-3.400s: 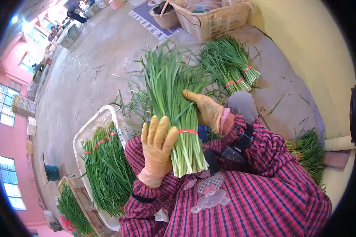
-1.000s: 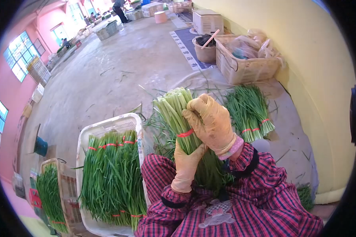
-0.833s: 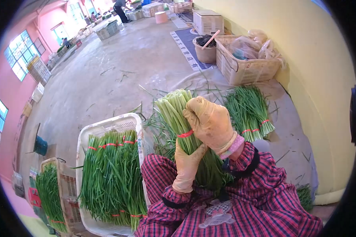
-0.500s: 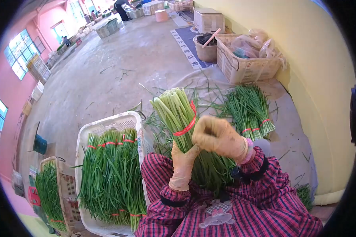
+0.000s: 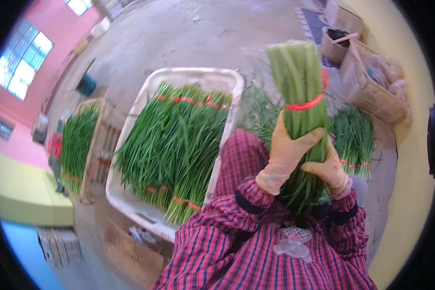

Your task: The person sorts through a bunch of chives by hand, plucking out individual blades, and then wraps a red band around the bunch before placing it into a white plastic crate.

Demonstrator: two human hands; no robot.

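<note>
A thick bundle of long green vegetable stalks (image 5: 298, 72) stands upright in front of me, pale cut ends on top and dark leaves hanging toward my lap. Red tape (image 5: 304, 104) circles it near the upper part. My left hand (image 5: 292, 147), gloved, wraps the bundle just below the tape. Lower on the other side, my right hand (image 5: 327, 168), also gloved, is closed around the stalks. To my left, a white plastic crate (image 5: 113, 186) holds several similar bundles (image 5: 179, 130) bound with red tape.
Taped bundles (image 5: 353, 137) lie on the sheet at right, before a crate of plastic bags (image 5: 372, 92) and a bucket (image 5: 334, 48). Loose leaves (image 5: 258, 113) are strewn beyond my knee. Another crate (image 5: 99, 154) with greens stands farther left. A yellow wall (image 5: 415, 159) bounds the right.
My right hand has come down from beside the tape to grip the bundle. The bundle is raised more upright. My view has turned left, toward the white crate.
</note>
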